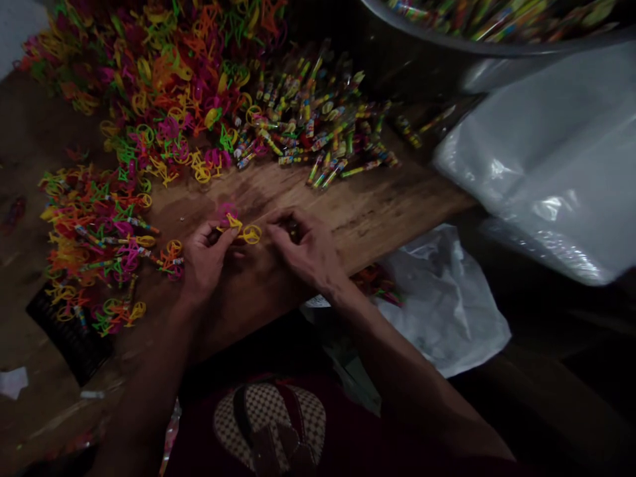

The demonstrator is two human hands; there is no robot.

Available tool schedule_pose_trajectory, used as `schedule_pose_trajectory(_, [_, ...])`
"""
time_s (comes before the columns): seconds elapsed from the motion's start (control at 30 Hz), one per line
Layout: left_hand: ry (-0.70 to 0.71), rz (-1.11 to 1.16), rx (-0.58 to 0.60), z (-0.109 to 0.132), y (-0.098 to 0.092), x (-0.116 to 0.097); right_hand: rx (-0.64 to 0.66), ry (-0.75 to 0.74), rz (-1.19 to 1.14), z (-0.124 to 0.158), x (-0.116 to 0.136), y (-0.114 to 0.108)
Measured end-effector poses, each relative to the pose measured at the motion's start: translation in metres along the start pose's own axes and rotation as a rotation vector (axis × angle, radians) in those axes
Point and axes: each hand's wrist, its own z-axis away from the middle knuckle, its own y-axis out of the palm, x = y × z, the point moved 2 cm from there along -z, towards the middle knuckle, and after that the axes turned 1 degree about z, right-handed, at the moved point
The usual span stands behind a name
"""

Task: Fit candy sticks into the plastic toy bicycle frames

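My left hand [205, 257] pinches a small yellow plastic toy [243, 230] with round wheel-like rings, held just above a wooden board [368, 212]. A pink plastic piece [226, 211] shows right behind it. My right hand [303, 248] is curled beside the yellow toy, its fingers closed on something small and dark that I cannot make out. Both hands meet over the middle of the board.
A heap of bright plastic toy pieces [159, 73] fills the far left. Wrapped candy sticks [313, 112] lie behind the hands. Assembled pieces [94, 245] pile up at the left. Clear plastic bags [546, 152] lie right, a metal bowl [497, 33] at top right.
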Motion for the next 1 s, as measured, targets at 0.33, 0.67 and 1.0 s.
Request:
schedule_pose_trajectory(0.33, [-0.336,0.089,0.163,-0.006,-0.001,0.005,0.205,0.060,-0.074,0.001,-0.012,0.001])
schedule_pose_trajectory(0.67, [-0.504,0.034,0.211,-0.006,0.000,-0.008,0.134,-0.018,-0.011,0.010,-0.008,-0.002])
schedule_pose_trajectory(1.0, [-0.471,0.038,0.199,-0.005,0.001,-0.006,0.189,0.046,-0.066,0.009,-0.014,0.002])
